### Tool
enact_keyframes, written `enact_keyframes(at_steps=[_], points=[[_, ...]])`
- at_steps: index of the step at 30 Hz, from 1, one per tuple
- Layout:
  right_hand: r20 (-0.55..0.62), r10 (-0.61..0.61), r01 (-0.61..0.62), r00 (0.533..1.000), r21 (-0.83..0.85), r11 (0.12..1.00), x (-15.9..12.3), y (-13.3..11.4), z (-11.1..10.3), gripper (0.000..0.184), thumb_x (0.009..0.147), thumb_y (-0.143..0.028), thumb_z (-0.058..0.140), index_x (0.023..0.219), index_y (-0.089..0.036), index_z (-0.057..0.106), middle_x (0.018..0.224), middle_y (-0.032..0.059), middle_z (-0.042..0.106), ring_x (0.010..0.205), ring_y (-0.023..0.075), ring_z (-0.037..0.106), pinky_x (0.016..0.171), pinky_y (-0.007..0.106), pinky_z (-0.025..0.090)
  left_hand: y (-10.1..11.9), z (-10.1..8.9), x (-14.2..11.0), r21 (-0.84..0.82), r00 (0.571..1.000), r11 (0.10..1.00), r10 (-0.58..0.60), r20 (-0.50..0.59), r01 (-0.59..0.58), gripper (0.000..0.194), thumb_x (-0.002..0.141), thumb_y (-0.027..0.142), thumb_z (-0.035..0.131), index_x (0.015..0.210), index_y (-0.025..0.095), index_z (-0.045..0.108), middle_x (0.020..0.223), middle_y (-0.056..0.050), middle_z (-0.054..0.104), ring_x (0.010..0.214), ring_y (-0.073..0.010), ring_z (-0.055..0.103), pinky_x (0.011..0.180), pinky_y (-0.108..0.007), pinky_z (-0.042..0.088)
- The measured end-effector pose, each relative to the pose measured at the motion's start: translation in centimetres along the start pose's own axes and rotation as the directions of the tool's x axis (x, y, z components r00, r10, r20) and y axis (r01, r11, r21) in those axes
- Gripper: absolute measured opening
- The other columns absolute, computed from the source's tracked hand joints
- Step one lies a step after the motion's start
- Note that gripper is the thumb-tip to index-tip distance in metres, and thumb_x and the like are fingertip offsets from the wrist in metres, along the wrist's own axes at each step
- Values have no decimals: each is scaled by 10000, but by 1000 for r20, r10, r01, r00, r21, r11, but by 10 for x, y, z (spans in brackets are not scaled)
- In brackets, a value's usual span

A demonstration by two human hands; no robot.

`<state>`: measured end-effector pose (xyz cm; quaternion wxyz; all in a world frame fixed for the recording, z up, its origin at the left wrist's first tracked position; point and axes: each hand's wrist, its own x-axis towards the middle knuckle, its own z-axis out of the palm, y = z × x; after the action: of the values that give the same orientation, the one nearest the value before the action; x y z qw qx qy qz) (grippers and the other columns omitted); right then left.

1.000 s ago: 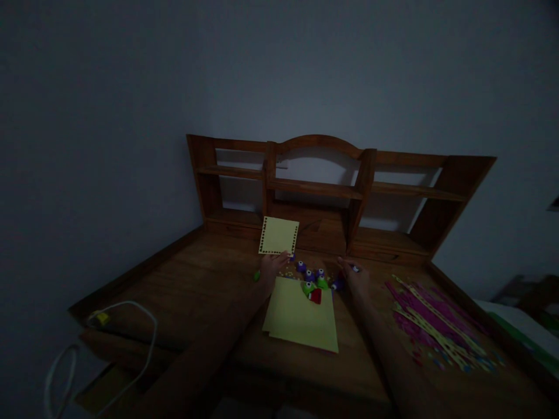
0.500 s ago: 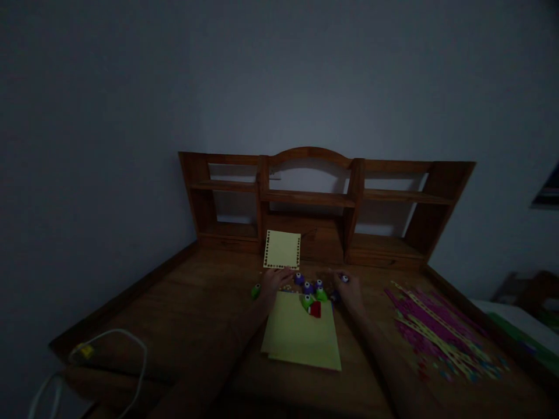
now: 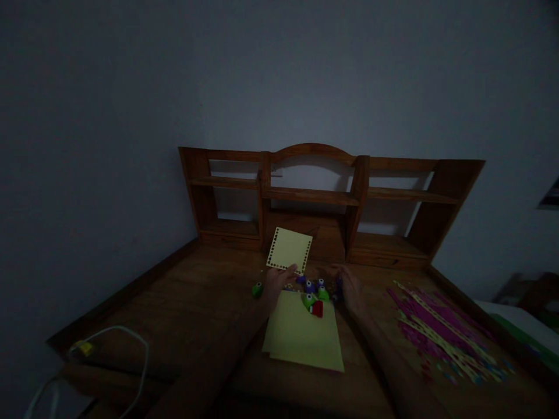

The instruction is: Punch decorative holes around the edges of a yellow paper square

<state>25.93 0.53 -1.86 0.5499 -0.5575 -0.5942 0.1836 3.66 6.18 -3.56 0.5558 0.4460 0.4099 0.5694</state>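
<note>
My left hand (image 3: pixel 276 284) pinches the lower edge of a pale yellow sheet (image 3: pixel 290 249) with small punched holes along its left, bottom and right edges. Opposite it, my right hand (image 3: pixel 353 292) curls around a purple paper punch (image 3: pixel 339 283), mostly hidden by the fingers. Between the hands stand other purple punches (image 3: pixel 310 286) and a green one (image 3: pixel 322 293), with white eye-like dots. One green punch with a red part (image 3: pixel 315 305) sits on a stack of yellow paper (image 3: pixel 305 340). Another green punch (image 3: pixel 257 290) lies left of my left hand.
Tiny paper bits lie scattered among the punches. A heap of pink and yellow punched strips (image 3: pixel 437 320) spreads over the right of the wooden desk (image 3: pixel 183 302). Wooden shelves (image 3: pixel 310 198) stand at the back. A white cable (image 3: pixel 142 343) loops at the front left.
The punched sheet has turned clockwise and shifted right in my left hand. My right hand has rolled over, and the purple punch's eye dot is now out of sight.
</note>
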Motion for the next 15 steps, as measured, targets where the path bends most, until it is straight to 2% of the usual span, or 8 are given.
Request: enact_keyframes(at_steps=[3,7,11,15], points=[[23,-33,33,999,25,999,0,-1,4,406,884,-512,453,1114,-223,623,1021,62,686,942,244,619,824,340,450,-3,-1,4,23,999,1000,16,-30,-15,391,557,440,838,684,101,692,734,-130,728,658,-240,695,667,-337,566],[68,-65,62,996,40,997,-4,-7,11,466,804,-511,608,1155,-206,578,919,61,678,809,228,627,729,328,477,4,0,-1,37,998,999,37,-54,-35,387,565,425,835,741,107,703,702,-106,727,655,-230,691,647,-315,555],[108,-143,139,984,42,989,-10,-13,18,394,763,-486,675,1032,-210,590,880,42,674,783,210,629,697,301,476,15,3,-8,46,996,999,15,-83,-11,358,546,404,847,698,118,693,652,-88,712,629,-227,680,635,-312,540],[223,-186,202,957,-48,978,-14,-16,19,274,803,-475,642,883,-214,611,811,21,669,704,189,615,659,290,460,13,4,-8,-20,998,1000,-11,-68,10,386,562,395,842,770,105,694,699,-90,719,629,-208,674,657,-315,543]])
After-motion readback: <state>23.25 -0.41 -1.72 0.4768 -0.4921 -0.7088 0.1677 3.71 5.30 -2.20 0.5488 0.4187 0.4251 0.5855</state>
